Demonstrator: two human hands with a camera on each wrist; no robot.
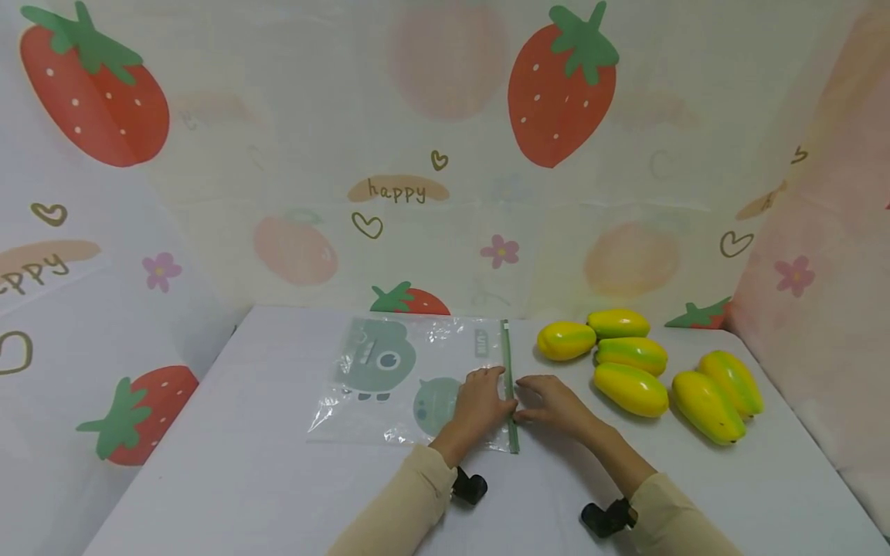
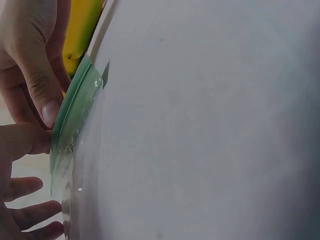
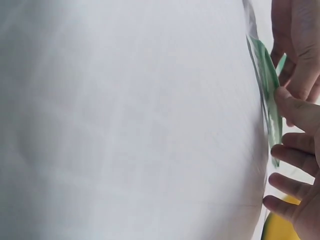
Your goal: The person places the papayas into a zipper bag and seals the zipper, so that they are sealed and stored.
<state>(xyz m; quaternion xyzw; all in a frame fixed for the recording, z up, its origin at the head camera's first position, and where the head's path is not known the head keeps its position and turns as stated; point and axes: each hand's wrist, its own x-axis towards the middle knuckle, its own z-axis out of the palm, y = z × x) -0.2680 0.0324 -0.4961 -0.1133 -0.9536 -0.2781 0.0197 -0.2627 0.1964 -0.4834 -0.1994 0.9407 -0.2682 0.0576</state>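
Both your hands meet at the green strip (image 1: 507, 351) edging a clear plastic bag (image 1: 417, 378), which lies on the white surface (image 1: 222, 463) (cartoon creatures printed across it). Your left hand (image 1: 480, 401) reaches over the bag, its loosely bent fingers parted, thumb against the strip; your right hand (image 1: 559, 405) faces it, fingers likewise spread, touching the strip rather than gripping it. Six yellow-green fruits (image 1: 631, 390) sit beyond, to your right.
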